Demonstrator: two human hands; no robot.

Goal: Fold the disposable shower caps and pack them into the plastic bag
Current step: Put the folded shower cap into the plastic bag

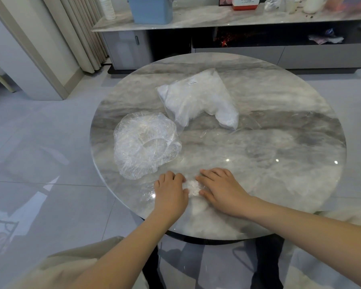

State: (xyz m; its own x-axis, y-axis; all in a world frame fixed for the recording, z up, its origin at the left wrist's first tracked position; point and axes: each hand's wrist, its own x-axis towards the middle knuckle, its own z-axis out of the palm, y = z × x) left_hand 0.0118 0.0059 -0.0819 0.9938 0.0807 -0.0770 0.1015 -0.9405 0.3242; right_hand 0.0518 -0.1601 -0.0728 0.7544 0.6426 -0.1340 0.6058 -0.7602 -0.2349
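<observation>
Round marble-patterned table (279,142) fills the view, with a low media cabinet (238,53) behind it. At the near edge, the left hand (171,193) and right hand (222,191) lie palm-down, fingers fairly flat, pressing a small folded shower cap (193,187) between them against the tabletop. Just beyond the left hand sits an open, puffed-up clear shower cap (144,144). Farther out, past both hands, lies the plastic bag (198,99), stuffed with white folded caps, its mouth turned toward the hands.
</observation>
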